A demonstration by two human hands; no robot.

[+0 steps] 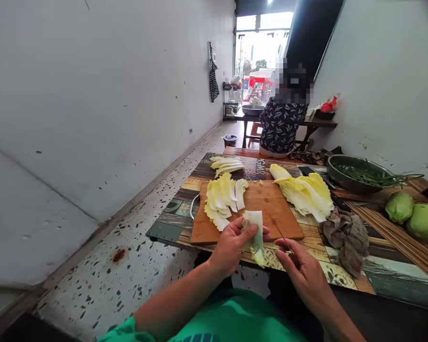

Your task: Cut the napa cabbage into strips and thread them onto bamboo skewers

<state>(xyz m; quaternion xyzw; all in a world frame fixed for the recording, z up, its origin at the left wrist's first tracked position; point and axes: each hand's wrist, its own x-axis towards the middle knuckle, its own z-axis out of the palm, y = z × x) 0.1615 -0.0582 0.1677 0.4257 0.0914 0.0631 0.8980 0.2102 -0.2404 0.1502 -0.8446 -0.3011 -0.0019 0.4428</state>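
Observation:
My left hand (pixel 237 240) is closed on a strip of napa cabbage leaf (pixel 257 232), its white stem end up and its yellow-green tip hanging down. My right hand (pixel 299 263), a little to the right, pinches a thin bamboo skewer (pixel 280 232) that points up and left toward the leaf; the two look apart. Beneath and beyond my hands lies a wooden cutting board (pixel 267 202). Several cut cabbage strips (pixel 223 197) overlap on its left side. More cabbage strips (pixel 227 164) lie behind the board, and a pile of larger cabbage leaves (pixel 305 190) is at its right.
A crumpled grey cloth (pixel 345 237) lies right of the board, near long bamboo skewers (pixel 388 228). Farther right are a metal bowl (pixel 364 175) of green vegetables and two pale-green round vegetables (pixel 412 213). A person (pixel 283 118) sits beyond the table (pixel 167 228). A wall (pixel 92 118) runs along the left.

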